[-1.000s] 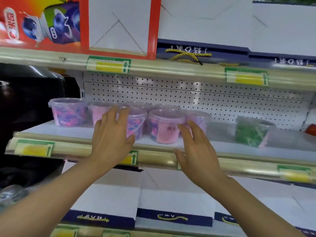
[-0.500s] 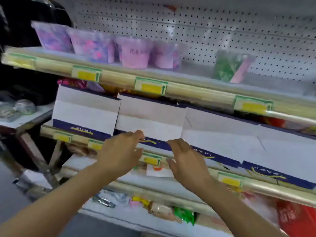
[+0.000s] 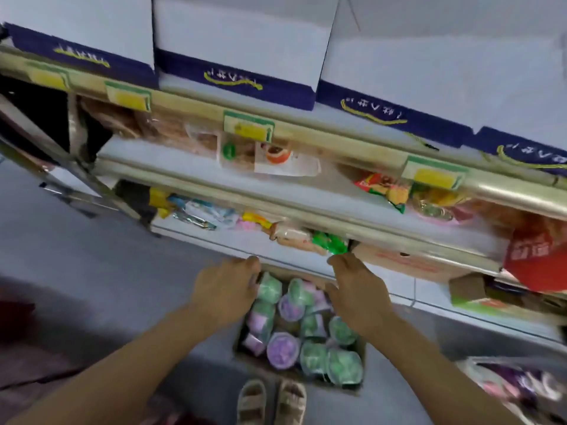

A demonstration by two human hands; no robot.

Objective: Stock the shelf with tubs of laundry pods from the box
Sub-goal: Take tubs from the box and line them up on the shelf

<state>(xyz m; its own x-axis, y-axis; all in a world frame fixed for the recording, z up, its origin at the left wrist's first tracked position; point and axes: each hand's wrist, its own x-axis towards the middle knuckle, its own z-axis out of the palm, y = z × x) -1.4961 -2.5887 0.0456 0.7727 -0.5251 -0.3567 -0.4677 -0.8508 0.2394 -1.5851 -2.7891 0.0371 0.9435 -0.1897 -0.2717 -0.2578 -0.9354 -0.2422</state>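
Observation:
A cardboard box (image 3: 242,354) stands on the floor below me, in front of the shelving. It holds several clear tubs of laundry pods, among them a purple one (image 3: 281,349) and a green one (image 3: 344,365). My left hand (image 3: 225,289) hovers over the box's left side, fingers loosely curled, holding nothing. My right hand (image 3: 357,291) hangs over its right side, fingers spread and empty. The upper shelf with the stocked tubs is out of view.
Shelf edges (image 3: 306,185) with yellow price tags (image 3: 249,128) jut out above the box, loaded with snack packets. White and blue cartons (image 3: 239,50) fill the top row. A red bag (image 3: 540,259) sits right. My sandalled feet (image 3: 271,403) stand just behind the box.
My view has swung down from the tub shelf to the floor. Both hands have dropped from the shelf edge to just above the box of tubs.

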